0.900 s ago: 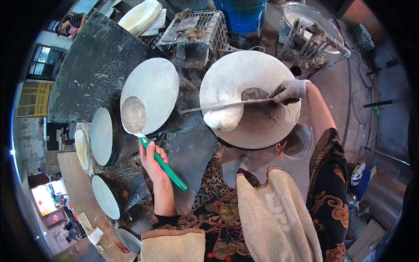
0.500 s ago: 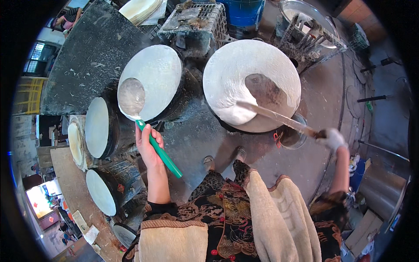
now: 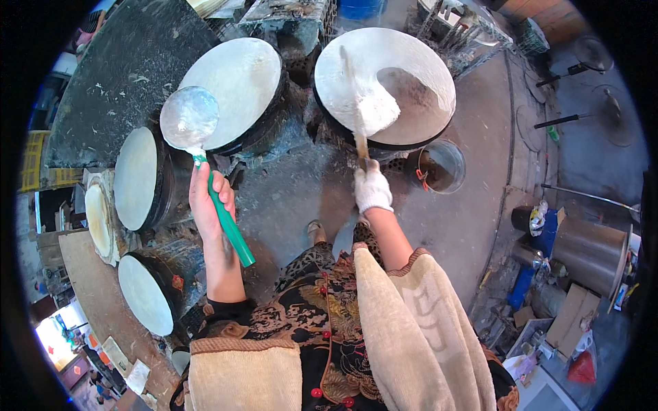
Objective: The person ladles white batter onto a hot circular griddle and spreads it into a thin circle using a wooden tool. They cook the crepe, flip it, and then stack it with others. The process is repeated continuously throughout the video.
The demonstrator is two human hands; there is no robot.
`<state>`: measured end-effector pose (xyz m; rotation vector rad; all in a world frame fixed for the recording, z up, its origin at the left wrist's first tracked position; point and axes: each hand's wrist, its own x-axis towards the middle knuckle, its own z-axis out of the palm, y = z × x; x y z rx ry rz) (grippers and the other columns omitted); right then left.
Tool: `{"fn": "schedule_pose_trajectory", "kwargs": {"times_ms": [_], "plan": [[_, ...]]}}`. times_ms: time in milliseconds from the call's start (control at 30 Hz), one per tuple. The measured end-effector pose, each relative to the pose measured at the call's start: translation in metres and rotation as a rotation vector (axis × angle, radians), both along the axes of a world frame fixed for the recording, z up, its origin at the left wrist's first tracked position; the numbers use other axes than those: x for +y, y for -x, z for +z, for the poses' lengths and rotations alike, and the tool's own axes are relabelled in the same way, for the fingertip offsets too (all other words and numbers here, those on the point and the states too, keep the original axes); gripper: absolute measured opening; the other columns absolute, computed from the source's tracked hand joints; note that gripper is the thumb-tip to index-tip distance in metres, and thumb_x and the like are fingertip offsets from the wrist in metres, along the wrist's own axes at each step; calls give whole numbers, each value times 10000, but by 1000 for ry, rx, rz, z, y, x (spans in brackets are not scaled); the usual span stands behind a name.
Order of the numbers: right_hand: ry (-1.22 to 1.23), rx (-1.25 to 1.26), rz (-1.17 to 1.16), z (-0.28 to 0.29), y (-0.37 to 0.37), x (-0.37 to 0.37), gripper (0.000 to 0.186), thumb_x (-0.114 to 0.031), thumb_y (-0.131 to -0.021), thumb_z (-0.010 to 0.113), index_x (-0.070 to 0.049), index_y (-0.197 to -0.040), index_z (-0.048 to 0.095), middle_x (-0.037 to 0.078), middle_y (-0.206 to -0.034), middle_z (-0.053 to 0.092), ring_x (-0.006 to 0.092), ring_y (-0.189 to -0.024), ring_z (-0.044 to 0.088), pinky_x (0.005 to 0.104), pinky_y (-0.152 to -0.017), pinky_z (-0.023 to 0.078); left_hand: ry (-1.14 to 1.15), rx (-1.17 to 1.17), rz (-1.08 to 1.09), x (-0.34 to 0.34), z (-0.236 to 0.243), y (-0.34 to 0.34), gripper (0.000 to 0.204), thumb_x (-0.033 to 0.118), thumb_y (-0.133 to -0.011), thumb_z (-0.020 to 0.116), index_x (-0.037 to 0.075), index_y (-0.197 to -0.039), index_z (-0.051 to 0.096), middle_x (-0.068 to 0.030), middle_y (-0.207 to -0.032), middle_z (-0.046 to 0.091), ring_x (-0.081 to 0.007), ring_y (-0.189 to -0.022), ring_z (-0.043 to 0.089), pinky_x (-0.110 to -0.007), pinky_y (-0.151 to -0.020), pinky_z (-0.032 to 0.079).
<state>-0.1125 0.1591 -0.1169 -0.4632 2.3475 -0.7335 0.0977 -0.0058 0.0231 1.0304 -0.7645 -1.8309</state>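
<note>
Two hands work under my distant guidance, near one large, round griddle with a dark bare patch (image 3: 417, 101). On its near side, the white-gloved right hand (image 3: 372, 188) has fingers closed around a long, flat, brown-ended scraper (image 3: 358, 125). Soft white batter (image 3: 379, 111) lies heaped on the griddle, beside the scraper; I cannot tell their contact. To the griddle's left, the bare left hand (image 3: 214, 196) wraps its fingers around a round metal ladle with green handle (image 3: 190, 118). I judge that light, even pressure, blade nearly level, spreads best.
</note>
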Motion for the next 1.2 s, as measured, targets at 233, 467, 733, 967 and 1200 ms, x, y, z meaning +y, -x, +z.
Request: {"fn": "schedule_pose_trajectory", "kwargs": {"times_ms": [233,467,733,967,1200], "plan": [[-132,240,-56,17,19,55,301,-293,-887,467,-89,-1105,510,258,-922,622,434,-889,593,502,-783,466,-10,46,-34,-2,-3,-25,425,332,-973,425,129,-602,383,16,-458,364,-75,-325,320,-205,-289,280],[149,230,-67,-6,34,-7,373,-342,-880,435,-37,-1062,549,273,-962,607,432,-951,565,482,-843,445,13,209,-234,2,2,-23,500,416,-978,378,124,-573,377,-3,-434,349,-95,-295,285,-206,-270,255],[-154,260,-95,17,59,53,324,-296,-901,438,-73,-1121,522,254,-936,626,412,-887,602,498,-793,465,27,250,-265,-8,-5,-24,194,296,-978,431,106,-966,464,31,-521,381,-53,-350,347,-182,-280,301],[-51,193,67,29,68,7,351,-338,-880,428,-67,-1042,582,249,-944,624,400,-892,603,478,-809,473,36,214,-299,-5,-11,0,211,289,-975,437,87,-1024,477,24,-523,385,-53,-348,345,-187,-277,304],[-160,368,-53,-5,103,73,307,-330,-908,446,-105,-1073,574,218,-862,644,377,-818,624,486,-706,487,106,161,-321,-2,2,15,216,273,-975,433,86,-1079,463,25,-530,386,-52,-351,348,-183,-276,297]]}}
